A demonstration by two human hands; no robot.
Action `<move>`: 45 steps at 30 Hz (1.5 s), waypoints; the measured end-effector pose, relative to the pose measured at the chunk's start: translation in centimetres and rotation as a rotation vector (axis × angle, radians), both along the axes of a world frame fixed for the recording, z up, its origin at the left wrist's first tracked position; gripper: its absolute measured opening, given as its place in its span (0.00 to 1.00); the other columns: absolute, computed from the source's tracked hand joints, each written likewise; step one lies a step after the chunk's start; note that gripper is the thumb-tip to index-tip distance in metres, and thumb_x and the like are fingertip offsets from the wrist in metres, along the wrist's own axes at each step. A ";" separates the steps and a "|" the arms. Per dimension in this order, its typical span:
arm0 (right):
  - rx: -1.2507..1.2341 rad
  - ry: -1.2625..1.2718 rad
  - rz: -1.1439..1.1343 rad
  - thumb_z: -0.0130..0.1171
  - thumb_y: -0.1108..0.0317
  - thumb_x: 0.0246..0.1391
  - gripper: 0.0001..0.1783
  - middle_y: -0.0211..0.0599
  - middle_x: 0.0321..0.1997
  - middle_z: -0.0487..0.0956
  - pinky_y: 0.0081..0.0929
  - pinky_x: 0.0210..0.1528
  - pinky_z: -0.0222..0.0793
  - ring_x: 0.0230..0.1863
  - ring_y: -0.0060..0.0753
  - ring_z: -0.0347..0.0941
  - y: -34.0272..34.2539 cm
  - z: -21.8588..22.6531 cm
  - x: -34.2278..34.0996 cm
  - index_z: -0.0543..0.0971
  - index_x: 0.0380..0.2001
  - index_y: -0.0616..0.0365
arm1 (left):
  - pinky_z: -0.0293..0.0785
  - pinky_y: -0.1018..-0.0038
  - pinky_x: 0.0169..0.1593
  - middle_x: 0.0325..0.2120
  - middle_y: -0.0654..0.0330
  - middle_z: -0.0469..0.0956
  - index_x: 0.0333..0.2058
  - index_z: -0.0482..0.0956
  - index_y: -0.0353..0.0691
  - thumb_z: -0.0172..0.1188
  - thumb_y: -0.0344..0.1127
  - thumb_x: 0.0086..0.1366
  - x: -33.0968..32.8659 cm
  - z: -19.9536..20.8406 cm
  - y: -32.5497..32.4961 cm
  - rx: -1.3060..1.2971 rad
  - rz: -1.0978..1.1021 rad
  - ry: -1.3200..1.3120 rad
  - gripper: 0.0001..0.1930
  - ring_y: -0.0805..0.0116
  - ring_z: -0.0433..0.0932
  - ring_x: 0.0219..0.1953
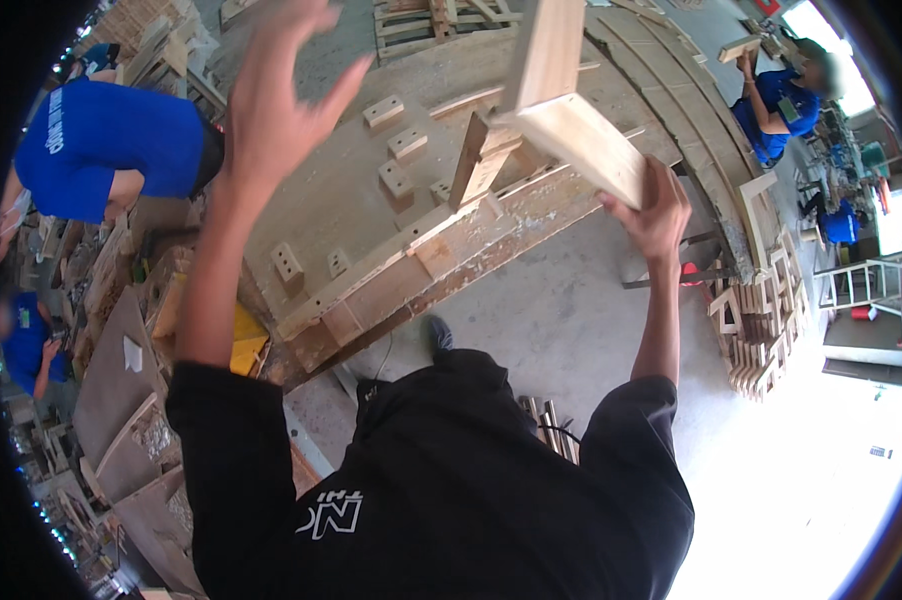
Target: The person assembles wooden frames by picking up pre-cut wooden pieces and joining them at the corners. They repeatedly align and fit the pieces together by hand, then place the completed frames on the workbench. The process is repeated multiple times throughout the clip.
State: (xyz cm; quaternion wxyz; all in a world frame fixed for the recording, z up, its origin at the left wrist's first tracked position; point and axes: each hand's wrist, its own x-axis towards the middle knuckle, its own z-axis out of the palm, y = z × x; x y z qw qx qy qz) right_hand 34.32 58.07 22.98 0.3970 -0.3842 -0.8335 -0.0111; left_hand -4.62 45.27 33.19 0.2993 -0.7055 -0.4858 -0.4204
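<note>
Far left of frame: co-worker in a blue shirt bent over stacked wood, apart from the wearer. Upper left-centre: left hand raised, fingers spread, palm empty, touching nothing; likely up for balance. Centre: long workbench runs diagonally, small drilled wooden blocks scattered on it, fixed as jig stops by the look. Upper centre-right: wooden frame piece, pale boards joined at an angle, held up above the bench edge. Right hand grips its lower end from beneath, fingers wrapped, carrying the weight. Right: stack of small wooden frames on floor. Upper right: second blue-shirted worker.
</note>
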 end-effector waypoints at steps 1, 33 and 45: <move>-0.061 0.004 -0.063 0.73 0.35 0.32 0.46 0.47 0.34 0.81 0.40 0.39 0.74 0.36 0.49 0.79 2.1 -1.4 0.5 0.77 0.43 0.65 | 0.76 0.66 0.48 0.45 0.53 0.78 0.43 0.76 0.37 0.68 0.31 0.56 -0.9 -1.6 -1.1 -0.012 -0.030 -0.003 0.16 0.55 0.79 0.46; -0.207 0.060 -0.212 0.61 0.59 0.56 0.15 0.42 0.43 0.82 0.40 0.51 0.70 0.49 0.45 0.76 19.7 -4.2 -6.0 0.82 0.42 0.56 | 0.71 0.63 0.53 0.43 0.51 0.76 0.37 0.77 0.34 0.65 0.29 0.57 -5.6 -19.4 -34.9 -0.660 0.994 -0.488 0.10 0.51 0.75 0.46; -0.465 0.075 0.621 0.59 0.45 0.57 0.26 0.45 0.38 0.83 0.35 0.44 0.75 0.38 0.38 0.81 1.6 7.2 -19.5 0.82 0.41 0.62 | 0.72 0.64 0.49 0.40 0.49 0.80 0.44 0.78 0.34 0.63 0.41 0.62 -14.4 -22.2 -36.2 -0.498 1.275 -0.643 0.18 0.52 0.78 0.43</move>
